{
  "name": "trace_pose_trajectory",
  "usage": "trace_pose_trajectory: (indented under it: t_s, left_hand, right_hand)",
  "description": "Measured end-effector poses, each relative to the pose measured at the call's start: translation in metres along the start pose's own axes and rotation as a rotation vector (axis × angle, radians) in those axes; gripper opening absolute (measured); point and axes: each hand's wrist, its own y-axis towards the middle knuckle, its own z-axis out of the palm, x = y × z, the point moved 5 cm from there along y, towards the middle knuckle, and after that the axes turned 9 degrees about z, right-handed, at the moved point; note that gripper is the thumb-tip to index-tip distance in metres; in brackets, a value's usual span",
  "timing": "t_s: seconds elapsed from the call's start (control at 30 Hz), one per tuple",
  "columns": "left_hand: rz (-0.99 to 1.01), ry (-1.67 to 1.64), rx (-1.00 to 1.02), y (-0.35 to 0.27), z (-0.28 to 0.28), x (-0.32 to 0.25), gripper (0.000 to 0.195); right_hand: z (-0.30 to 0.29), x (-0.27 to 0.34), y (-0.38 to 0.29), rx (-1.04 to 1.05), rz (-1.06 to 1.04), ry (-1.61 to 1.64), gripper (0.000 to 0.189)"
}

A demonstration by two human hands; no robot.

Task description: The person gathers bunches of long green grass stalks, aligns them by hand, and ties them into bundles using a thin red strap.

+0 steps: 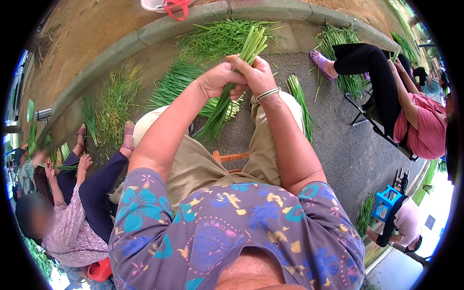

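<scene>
My left hand point(221, 79) and my right hand point(261, 77) meet around a bunch of long green stalks point(254, 42), probably garlic chives. The pale cut ends point up and away from me, while the darker leaf tips hang down between my knees. My fingers overlap, so the middle of the bunch is partly hidden. Below my hands, a neatly laid pile of the same greens point(177, 85) rests on the pavement. Beyond it spreads a looser heap point(224, 40). A separate slim bundle point(300, 105) lies beside my right leg.
A concrete curb point(152, 32) arcs behind the greens, with a white basin point(154, 5) past it. Seated people work at left point(69, 214) and right point(422, 123), the latter on a folding chair point(377, 132). Yellowed scraps point(117, 105) lie left; a blue plastic stool point(386, 203) stands lower right.
</scene>
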Motion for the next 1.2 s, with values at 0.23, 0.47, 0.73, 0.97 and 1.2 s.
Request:
trace_pose_trajectory:
  t_s: [0.23,0.47,0.73,0.97,1.2]
  left_hand:
    - [0.067,0.153,-0.080,-0.003,0.006,-0.011,0.012]
    - [-0.051,0.503,-0.090,0.004,-0.008,0.007,0.019]
    - [0.101,0.672,0.152,0.001,0.007,-0.004,0.052]
    - [0.522,0.790,-0.311,-0.041,-0.039,-0.114,0.042]
    - [0.698,1.080,-0.150,-0.048,-0.015,-0.118,0.059]
  right_hand:
    - [-0.003,0.003,0.001,-0.061,-0.129,0.018,0.026]
    - [-0.008,0.010,0.000,-0.134,-0.210,0.193,0.016]
    - [-0.005,0.010,0.000,-0.051,-0.272,0.221,0.010]
    - [0.014,-0.009,0.006,-0.026,-0.032,0.026,0.016]
    - [0.040,-0.051,0.018,0.152,0.173,-0.298,0.021]
